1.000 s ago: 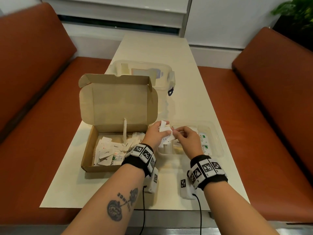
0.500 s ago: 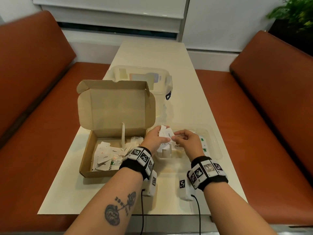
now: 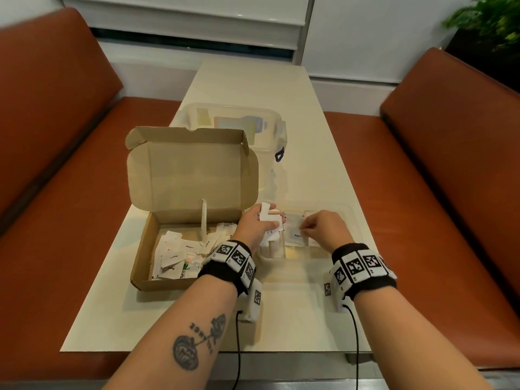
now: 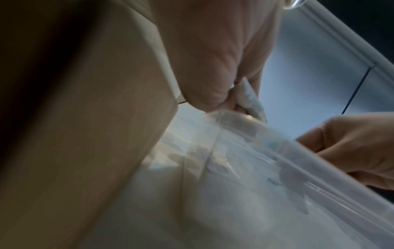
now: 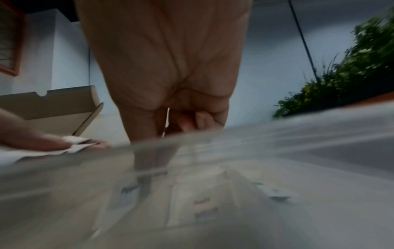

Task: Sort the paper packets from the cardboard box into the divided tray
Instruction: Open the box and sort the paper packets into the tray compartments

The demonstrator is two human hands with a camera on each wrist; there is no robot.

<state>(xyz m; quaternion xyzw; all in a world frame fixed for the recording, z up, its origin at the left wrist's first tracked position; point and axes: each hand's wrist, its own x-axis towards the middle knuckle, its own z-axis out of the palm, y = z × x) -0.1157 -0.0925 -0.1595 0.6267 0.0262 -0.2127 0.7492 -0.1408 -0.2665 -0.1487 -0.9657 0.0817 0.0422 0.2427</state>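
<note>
The table [image 3: 253, 88] carries everything, and the open cardboard box [image 3: 194, 175] serves as the landmark. Its lid stands up at the back, so the loose paper packets [image 3: 174, 253] lying in its base stay reachable from the near side. Behind the box sits a clear lidded tub [image 3: 233, 119], out of the working path. Just right of the box, touching or almost touching its side, lies the divided tray [image 3: 351, 220], clear plastic, close enough that packets cross only a short gap. Some of its compartments already hold packets; how many cannot be told.

The left hand [image 3: 254, 226] hovers between the box and the tray, thumb and fingers curled round a small bunch of packets [image 3: 267, 216]. It seems to act as a holding stock, so the other hand can draw off one at a time. The right hand [image 3: 323, 228] is over the tray, further right of the box, fingertips pinched on a single packet [image 3: 295, 230] with its lower part down in a compartment, probably to set it flat among its like. In the right wrist view a thin paper edge shows between those fingertips [image 5: 200, 118].

Many packets remain in the box, so the sorting looks well short of done.
</note>
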